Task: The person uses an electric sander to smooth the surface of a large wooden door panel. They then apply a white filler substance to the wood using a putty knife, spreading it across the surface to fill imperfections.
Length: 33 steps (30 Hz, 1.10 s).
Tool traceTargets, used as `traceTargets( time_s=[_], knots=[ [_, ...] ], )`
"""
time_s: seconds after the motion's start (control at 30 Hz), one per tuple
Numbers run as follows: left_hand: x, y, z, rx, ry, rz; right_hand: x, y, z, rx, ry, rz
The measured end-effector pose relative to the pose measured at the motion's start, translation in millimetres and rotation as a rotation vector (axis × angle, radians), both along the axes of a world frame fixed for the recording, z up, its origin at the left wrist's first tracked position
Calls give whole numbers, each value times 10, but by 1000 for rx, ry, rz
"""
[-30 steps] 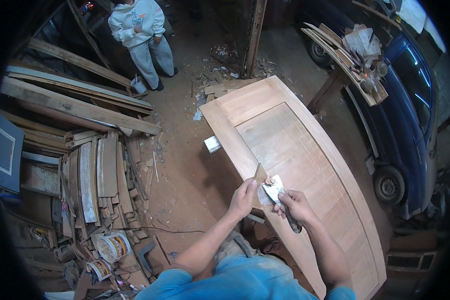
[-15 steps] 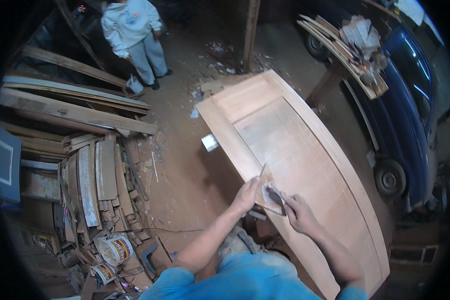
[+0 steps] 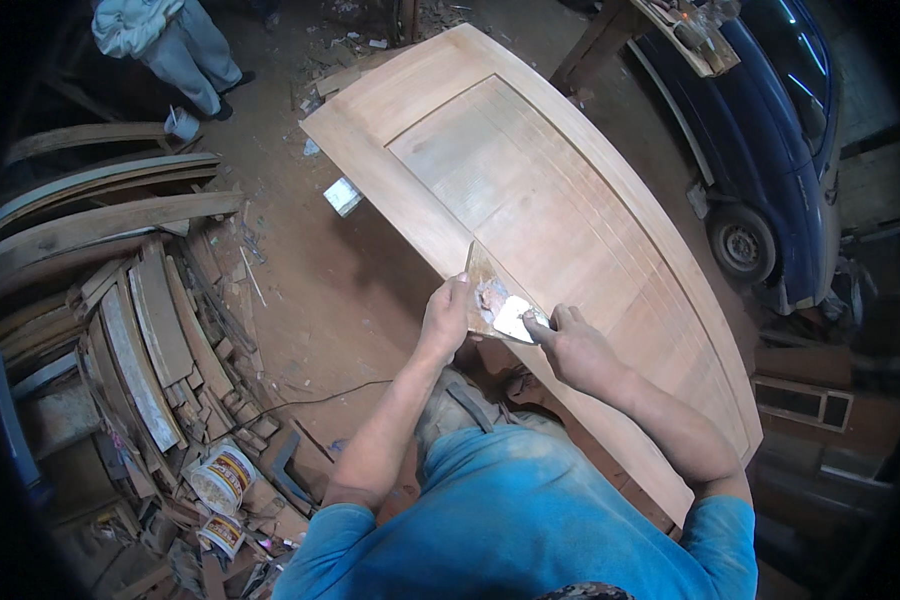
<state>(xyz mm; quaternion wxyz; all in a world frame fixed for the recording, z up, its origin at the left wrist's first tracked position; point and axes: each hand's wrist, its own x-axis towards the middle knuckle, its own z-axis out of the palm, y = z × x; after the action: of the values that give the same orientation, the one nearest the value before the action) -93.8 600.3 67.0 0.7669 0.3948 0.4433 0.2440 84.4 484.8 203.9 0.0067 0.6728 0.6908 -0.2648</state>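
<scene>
- Hands meet over the near edge of a large pale wooden panelled door [image 3: 570, 200] that lies flat and runs from the upper middle of the view down to the lower right.
- Left hand [image 3: 445, 318] is closed around the lower edge of a small flat brown board [image 3: 482, 285] carrying a dab of whitish filler, held tilted above the door's near rail.
- Right hand [image 3: 575, 350] is closed on a putty knife with a light metal blade [image 3: 515, 318]; the blade tip rests against the filler on the board, and the handle is hidden inside the fist.
- Both forearms come up from the lower edge, out of a blue short-sleeved shirt [image 3: 510, 520].
- Stacked curved wooden planks and offcuts [image 3: 120, 260] fill the left side on a reddish dirt floor [image 3: 320, 290].
- Two round tins with labels [image 3: 220, 480] lie among the scraps at lower left.
- A small pale block [image 3: 342, 195] sits on the floor just beside the door's left edge.
- Another person in light grey clothes [image 3: 170, 40] stands at the upper left, well apart from the door.
- A dark blue car [image 3: 770, 150] is parked on the right, its wheel near the door's far edge.
</scene>
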Motion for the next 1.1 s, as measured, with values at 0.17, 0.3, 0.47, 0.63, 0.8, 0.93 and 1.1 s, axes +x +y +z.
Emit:
traceTargets(
  time_s=[0.17,0.3,0.47,0.63,0.8,0.93,1.1],
  knots=[
    [-44,-117,-221,283,194,24,-97,154,198,-37,37,-10],
    [-50,-132,11,348,162,55,-190,208,64,-18,39,-4],
    [-37,-272,-25,187,109,172,-271,-13,-145,32,159,-85],
    [-11,-298,-3,289,189,260,-311,-105,-146,-68,262,-188],
    [-54,-228,90,403,263,272,-310,-31,-29,-75,246,-188],
    [-79,-247,67,413,281,282,-209,-181,-55,-137,267,-156],
    [-312,-196,37,317,184,377,222,-462,-82,-268,771,-542]
  ],
)
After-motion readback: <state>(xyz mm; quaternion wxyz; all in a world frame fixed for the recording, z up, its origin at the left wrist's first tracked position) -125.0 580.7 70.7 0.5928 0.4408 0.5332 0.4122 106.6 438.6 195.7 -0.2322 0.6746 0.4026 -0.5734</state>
